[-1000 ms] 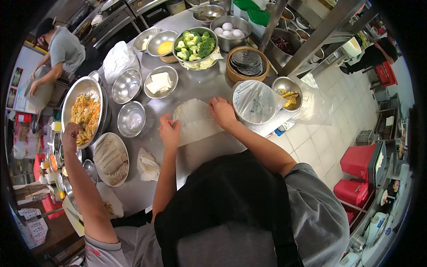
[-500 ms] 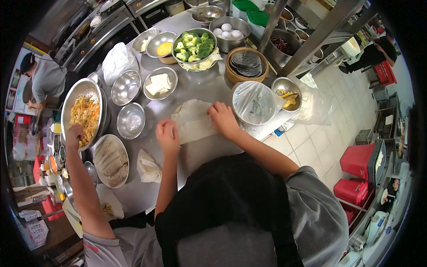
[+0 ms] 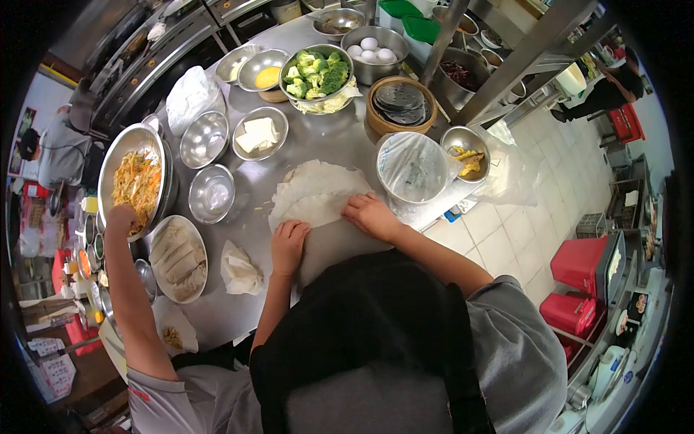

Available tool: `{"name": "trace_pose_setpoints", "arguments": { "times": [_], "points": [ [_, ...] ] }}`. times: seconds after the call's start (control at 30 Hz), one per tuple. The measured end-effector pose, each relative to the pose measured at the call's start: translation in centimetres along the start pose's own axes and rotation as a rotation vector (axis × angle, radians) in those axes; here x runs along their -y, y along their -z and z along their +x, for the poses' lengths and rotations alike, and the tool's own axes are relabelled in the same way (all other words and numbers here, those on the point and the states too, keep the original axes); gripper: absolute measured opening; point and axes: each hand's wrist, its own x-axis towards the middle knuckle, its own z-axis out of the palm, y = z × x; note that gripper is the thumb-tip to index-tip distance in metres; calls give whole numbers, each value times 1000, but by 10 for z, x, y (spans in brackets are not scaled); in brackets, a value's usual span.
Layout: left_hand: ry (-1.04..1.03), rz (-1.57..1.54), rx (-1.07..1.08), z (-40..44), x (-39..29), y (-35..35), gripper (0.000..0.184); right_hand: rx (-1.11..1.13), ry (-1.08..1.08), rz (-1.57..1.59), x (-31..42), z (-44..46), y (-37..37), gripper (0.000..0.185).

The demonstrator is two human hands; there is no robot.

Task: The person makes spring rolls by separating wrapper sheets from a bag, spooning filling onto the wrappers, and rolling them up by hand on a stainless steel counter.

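Note:
A thin pale round wrapper (image 3: pixel 318 185) lies on the steel table in front of me, with its near part folded over in a straight band. My left hand (image 3: pixel 290 244) presses its fingertips, held together, on the near left end of the fold. At the right end, my right hand (image 3: pixel 367 214) has its fingers closed on the folded edge. Small shreds of filling lie just left of the wrapper. Left of my left hand are a crumpled pale wrapper (image 3: pixel 241 269) and an oval dish of rolled wrappers (image 3: pixel 178 260).
A co-worker's hand (image 3: pixel 121 219) reaches into a bowl of shredded vegetables (image 3: pixel 137 184). Metal bowls (image 3: pixel 212 194), white blocks (image 3: pixel 258 134), broccoli (image 3: pixel 316 74) and eggs (image 3: pixel 370 50) stand beyond. At right are a steamer (image 3: pixel 402 105), a plastic-covered bowl (image 3: pixel 413 166) and a steel post (image 3: pixel 499 64).
Both my hands have come nearer to me onto the wrapper's near edge, and more of the round sheet shows beyond them. The person at the far left has turned and moved.

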Motion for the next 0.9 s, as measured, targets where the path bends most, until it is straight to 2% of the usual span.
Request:
{"name": "trace_pose_setpoints", "arguments": {
  "times": [0.2, 0.3, 0.5, 0.6, 0.7, 0.8, 0.9],
  "points": [
    [-18, 51, -19, -3, -2, -2, 8, -7, 25, -34, 5, 2, 6, 13],
    [-23, 55, 60, -10, -4, -1, 11, -7, 34, -60, 8, 1, 10, 18],
    [166, -53, -57, -7, -26, 5, 29, 34, -111, 142, 12, -1, 16, 15],
    [160, 7, -99, 8, -35, 12, 33, 54, -166, 171, 19, 1, 26, 14],
    [111, 40, -60, 26, -41, 14, 29, -144, -112, -46, 25, 8, 32, 13],
    [75, -4, -78, 35, -42, 11, 26, -351, -160, -282, 20, 14, 50, 14],
    [66, 3, -89, 38, -45, 9, 23, -329, -386, -377, 7, 13, 61, 18]
  ]
}}
